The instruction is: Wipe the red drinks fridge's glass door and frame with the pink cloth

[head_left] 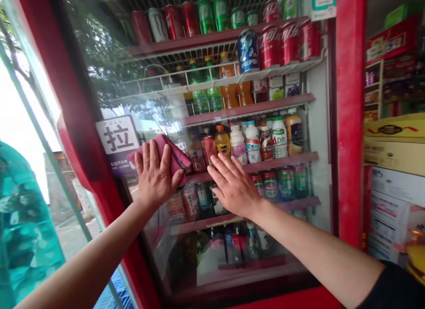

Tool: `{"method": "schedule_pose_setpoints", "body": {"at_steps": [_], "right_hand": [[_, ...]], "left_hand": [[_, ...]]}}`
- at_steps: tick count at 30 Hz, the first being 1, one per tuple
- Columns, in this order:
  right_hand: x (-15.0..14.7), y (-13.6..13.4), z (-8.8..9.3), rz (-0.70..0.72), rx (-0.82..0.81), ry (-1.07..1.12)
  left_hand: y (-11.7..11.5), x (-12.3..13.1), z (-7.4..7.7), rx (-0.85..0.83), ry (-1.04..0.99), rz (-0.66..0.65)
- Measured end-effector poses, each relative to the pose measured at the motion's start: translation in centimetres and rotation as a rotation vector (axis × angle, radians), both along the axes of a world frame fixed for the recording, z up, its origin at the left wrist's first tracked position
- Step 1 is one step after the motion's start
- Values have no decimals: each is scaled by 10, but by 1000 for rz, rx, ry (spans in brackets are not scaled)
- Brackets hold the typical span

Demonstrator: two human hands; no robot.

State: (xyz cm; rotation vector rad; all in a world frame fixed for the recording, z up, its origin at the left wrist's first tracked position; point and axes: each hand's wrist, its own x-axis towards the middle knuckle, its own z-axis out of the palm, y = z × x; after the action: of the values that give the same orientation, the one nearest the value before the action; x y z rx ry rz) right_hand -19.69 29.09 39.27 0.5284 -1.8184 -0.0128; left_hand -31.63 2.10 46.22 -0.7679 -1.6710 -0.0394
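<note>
A red drinks fridge stands in front of me with its glass door swung partly open. My left hand presses a folded pink cloth flat against the glass, just right of a "PULL" sticker. My right hand lies flat on the glass beside it, fingers spread, holding nothing. Behind the glass, shelves carry cans and bottles.
The fridge's red frame rises on the right. Past it stand stacked cardboard boxes and shop shelves. On the left is a teal covered shape outside. A blue crate sits low by the door.
</note>
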Motion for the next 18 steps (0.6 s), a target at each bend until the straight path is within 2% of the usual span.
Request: {"method": "schedule_pose_setpoints", "body": {"at_steps": [5, 10, 14, 18], "right_hand": [[-3, 19, -14, -49, -111, 10], [4, 27, -29, -68, -182, -9], [15, 31, -33, -94, -178, -28], [33, 31, -28, -163, -120, -45]], "left_hand": [[61, 11, 17, -115, 36, -58], [121, 25, 22, -259, 19, -105], [136, 29, 21, -323, 25, -134], [126, 26, 17, -302, 42, -181]]}}
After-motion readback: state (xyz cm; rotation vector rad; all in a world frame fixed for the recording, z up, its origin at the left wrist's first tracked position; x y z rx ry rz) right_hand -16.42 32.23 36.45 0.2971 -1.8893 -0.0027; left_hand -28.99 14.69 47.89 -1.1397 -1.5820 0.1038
